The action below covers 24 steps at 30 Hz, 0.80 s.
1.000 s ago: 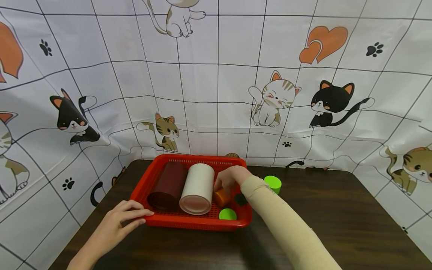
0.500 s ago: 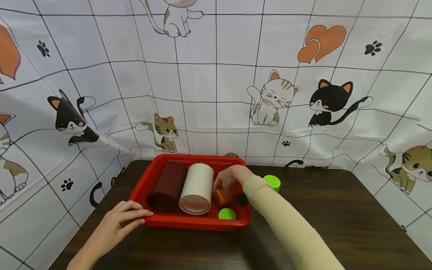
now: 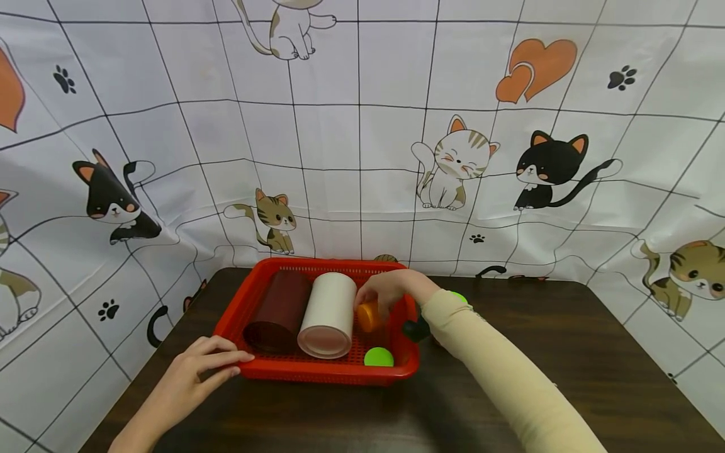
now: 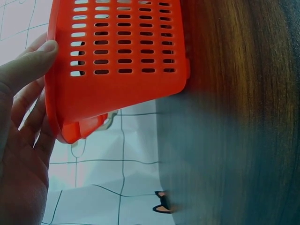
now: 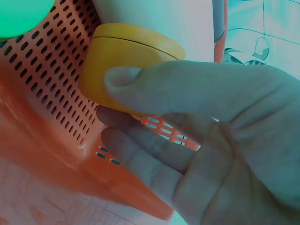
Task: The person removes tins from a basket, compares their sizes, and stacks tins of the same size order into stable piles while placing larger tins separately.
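Observation:
A red plastic basket with slotted walls stands on the table. My left hand grips its near left corner, thumb on the outside of the rim in the left wrist view. Inside the basket, my right hand pinches a small orange lidded jar between thumb and fingers. Just left of the jar lies a white cylindrical canister on its side. Beside that lies a dark brown canister. A round bright green object sits in the basket's near right part.
The dark wooden table extends to the right of the basket. Another green object stands on it, mostly hidden behind the right sleeve. A white wall covering with cat drawings hangs right behind the table.
My right hand has raised the orange jar slightly off its earlier spot in the basket. The left hand keeps its grip on the rim, and the head view has shifted a little.

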Tool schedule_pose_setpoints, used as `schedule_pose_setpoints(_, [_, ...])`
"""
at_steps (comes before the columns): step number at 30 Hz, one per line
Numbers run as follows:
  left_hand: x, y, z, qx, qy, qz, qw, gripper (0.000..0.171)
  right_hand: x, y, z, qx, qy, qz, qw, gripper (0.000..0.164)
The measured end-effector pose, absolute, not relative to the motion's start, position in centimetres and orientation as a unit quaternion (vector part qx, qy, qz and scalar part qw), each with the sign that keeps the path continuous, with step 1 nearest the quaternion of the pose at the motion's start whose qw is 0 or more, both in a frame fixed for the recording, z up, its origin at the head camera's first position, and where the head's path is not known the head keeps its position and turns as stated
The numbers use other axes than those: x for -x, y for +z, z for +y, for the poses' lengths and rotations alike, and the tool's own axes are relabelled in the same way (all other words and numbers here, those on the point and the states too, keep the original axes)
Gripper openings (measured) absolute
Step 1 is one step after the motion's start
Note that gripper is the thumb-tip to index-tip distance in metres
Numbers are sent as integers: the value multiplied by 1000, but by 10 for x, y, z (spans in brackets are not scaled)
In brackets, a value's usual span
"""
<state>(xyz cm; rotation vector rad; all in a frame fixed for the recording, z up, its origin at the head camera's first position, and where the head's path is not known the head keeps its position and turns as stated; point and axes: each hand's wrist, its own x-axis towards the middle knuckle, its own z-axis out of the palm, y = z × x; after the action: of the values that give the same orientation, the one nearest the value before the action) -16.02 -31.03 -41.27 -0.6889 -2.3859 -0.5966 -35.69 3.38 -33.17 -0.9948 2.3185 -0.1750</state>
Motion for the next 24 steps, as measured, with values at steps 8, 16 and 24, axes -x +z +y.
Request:
schedule_pose_setpoints(8, [160,-413,-310,263,-230,-892,288,51,354,-329,39,381,-100,871,292,54])
schedule_pose_setpoints(16, [161,-414,-310,267,-234,-889,288,50,351,-329,46,399,-128,864,279,51])
schedule_pose_setpoints(24, [160,-413,-310,262,-231,-892,286,50,350,-323,54,403,-160,870,234,53])
